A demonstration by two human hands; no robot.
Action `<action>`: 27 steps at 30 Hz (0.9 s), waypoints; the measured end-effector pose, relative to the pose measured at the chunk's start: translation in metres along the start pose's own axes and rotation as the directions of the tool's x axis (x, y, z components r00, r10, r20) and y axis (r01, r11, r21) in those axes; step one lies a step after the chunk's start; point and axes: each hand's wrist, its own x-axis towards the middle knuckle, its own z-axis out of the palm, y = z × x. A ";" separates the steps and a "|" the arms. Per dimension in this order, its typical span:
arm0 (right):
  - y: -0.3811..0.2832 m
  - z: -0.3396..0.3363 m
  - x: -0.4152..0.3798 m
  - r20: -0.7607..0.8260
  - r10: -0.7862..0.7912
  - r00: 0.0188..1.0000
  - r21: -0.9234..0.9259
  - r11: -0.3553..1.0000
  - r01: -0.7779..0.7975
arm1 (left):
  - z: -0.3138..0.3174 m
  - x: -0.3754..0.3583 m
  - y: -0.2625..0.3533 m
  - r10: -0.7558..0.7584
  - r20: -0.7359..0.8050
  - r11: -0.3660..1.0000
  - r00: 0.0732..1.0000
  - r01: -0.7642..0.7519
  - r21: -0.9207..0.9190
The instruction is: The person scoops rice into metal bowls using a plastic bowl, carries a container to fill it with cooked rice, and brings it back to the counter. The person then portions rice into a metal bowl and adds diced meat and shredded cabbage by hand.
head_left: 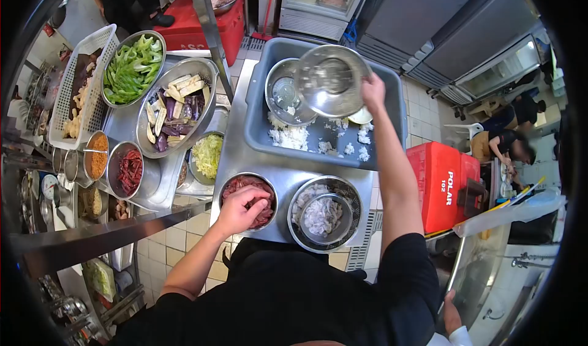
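My right hand [373, 93] grips the rim of a shiny metal bowl [331, 79], raised and tilted over a grey plastic tub [252, 110]. Beneath it in the tub stands another metal bowl [275, 101], and clumps of white rice [289, 138] lie on the tub's floor. My left hand [242, 211] rests over a metal bowl of sliced red meat [260, 220], fingers loosely bent and the thumb apart. Whether its fingertips touch the meat is hard to tell. Right of it sits a bowl of pale raw seafood, perhaps shrimp [323, 215], inside a larger perforated bowl [350, 223].
Leafy greens [133, 70], cut eggplant [177, 110], dried red chillies [129, 173] and chopped cabbage [208, 155] fill containers at left. A metal post [211, 33] rises beside the steel table [236, 156]. A red cooler [438, 187] stands right; another person [513, 153] is beyond.
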 end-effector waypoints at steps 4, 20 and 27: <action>0.078 0.123 0.019 0.155 0.246 0.957 0.229 0.933 -0.277 | 0.009 0.006 0.014 -0.043 -0.020 0.999 0.999 0.043 0.025; 0.033 -0.098 0.012 0.146 0.026 0.989 0.473 0.876 -0.093 | 0.063 0.209 0.043 -0.148 0.287 0.957 0.946 0.065 0.281; 0.100 -0.106 0.010 -0.089 0.136 0.987 0.954 0.296 0.045 | 0.197 0.371 -0.087 -0.626 0.169 0.778 0.761 0.597 0.194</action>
